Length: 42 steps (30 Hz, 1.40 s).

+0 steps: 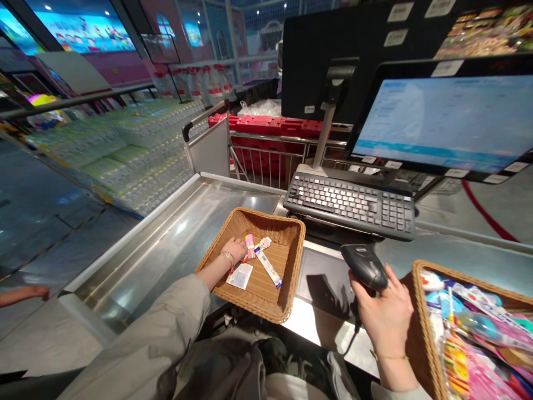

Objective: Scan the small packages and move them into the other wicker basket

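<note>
My right hand [383, 311] is wrapped round a black barcode scanner [365, 265], held above the counter just below the keyboard. My left hand [235, 249] reaches into a brown woven basket [287, 222], fingers curled downward; what they grip, if anything, is hidden. Close by its fingertips lie a small pink packet [250, 245] and a small wrapped piece [264, 243] with a pale wrapper. A long white-and-blue packet [268, 266] slants across the basket floor. Nearer to me, a white printed packet [240, 276] rests below the wrist.
A second woven basket [428, 328], heaped with colourful packets, stands to the right. Behind the baskets are a black keyboard [350, 203] and a lit monitor [445, 122]. A metal counter [166, 244] extends left. Another person's hand [35, 293] shows at the far left.
</note>
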Tool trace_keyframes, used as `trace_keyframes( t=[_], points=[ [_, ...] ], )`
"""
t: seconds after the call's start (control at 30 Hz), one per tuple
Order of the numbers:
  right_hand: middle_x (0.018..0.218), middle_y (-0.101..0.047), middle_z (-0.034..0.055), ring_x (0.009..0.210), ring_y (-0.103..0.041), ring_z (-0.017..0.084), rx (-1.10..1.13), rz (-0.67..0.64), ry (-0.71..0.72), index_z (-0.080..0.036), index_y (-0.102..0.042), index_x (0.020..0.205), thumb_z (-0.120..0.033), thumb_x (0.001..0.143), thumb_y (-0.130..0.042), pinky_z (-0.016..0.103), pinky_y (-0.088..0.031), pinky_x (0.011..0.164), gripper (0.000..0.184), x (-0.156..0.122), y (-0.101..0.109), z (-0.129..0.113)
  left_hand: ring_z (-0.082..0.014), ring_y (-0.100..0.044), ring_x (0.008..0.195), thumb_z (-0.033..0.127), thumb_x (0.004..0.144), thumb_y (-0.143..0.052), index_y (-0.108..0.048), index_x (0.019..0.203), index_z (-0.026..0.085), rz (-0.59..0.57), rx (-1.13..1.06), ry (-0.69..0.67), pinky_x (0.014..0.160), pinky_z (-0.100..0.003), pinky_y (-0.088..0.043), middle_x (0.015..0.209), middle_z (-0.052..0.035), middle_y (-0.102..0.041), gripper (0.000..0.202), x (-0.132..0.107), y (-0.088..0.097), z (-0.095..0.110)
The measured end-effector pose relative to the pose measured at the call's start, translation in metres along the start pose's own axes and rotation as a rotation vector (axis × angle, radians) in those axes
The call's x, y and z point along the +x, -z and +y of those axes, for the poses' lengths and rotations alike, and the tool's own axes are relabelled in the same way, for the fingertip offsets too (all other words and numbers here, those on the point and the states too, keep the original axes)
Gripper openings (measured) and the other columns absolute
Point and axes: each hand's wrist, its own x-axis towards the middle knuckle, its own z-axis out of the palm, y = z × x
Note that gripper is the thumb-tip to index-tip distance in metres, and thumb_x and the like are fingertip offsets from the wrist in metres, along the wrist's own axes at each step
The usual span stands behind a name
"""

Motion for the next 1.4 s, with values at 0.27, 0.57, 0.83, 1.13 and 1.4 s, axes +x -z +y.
trace_keyframes(
  t=[0.27, 0.57, 0.83, 1.13, 1.4],
  points=[
    [0.095, -0.069, 0.016, 0.11, -0.058, 0.034, 0.004, 0.001, 0.028, -0.015, -0.068, 0.073, -0.062, 0.075, -0.052, 0.051, -0.041, 0.096, 0.051, 0.0, 0.0, 0.0, -0.0258, -0.057, 0.097, 0.015, 0.09, -0.042, -0.067, 0.094, 0.015, 0.039, 0.084, -0.058, 0.088, -0.043, -0.035, 0.1, -0.016, -0.069, 0.025, 0.005, -0.014, 0.002],
    [0.094, -0.069, 0.0156, 0.109, -0.059, 0.035, -0.021, -0.004, 0.03, -0.016, -0.068, 0.073, -0.066, 0.077, -0.048, 0.052, -0.042, 0.096, 0.054, -0.002, 0.003, 0.004, -0.0257, -0.056, 0.096, 0.015, 0.086, -0.049, -0.067, 0.094, 0.019, 0.114, 0.135, -0.088, 0.083, -0.041, -0.035, 0.097, -0.0138, -0.069, 0.02, 0.0, -0.009, 0.003],
    [0.095, -0.069, 0.016, 0.107, -0.059, 0.035, 0.002, 0.02, 0.056, -0.017, -0.067, 0.071, -0.066, 0.077, -0.048, 0.053, -0.042, 0.093, 0.053, -0.005, 0.002, 0.002, -0.0245, -0.055, 0.096, 0.041, 0.087, -0.055, -0.063, 0.105, 0.023, 0.259, 0.117, -0.098, 0.08, -0.037, -0.035, 0.104, -0.0121, -0.062, 0.027, -0.017, 0.025, 0.018],
    [0.092, -0.07, 0.0133, 0.112, -0.057, 0.032, 0.036, 0.032, 0.076, -0.018, -0.066, 0.073, -0.058, 0.077, -0.052, 0.05, -0.039, 0.098, 0.043, -0.008, 0.009, 0.001, -0.0236, -0.055, 0.091, 0.044, 0.08, -0.063, -0.058, 0.101, 0.022, 0.449, 0.023, -0.086, 0.086, -0.038, -0.036, 0.089, -0.0056, -0.066, 0.03, -0.034, 0.067, 0.044],
    [0.098, -0.068, 0.0131, 0.114, -0.055, 0.032, 0.075, 0.051, 0.069, -0.018, -0.066, 0.076, -0.057, 0.078, -0.053, 0.052, -0.038, 0.1, 0.041, -0.01, 0.021, -0.005, -0.022, -0.059, 0.095, 0.043, 0.075, -0.071, -0.055, 0.11, 0.023, 0.609, -0.227, -0.109, 0.091, -0.038, -0.041, 0.097, -0.0036, -0.066, 0.043, -0.043, 0.083, 0.071]
  ],
)
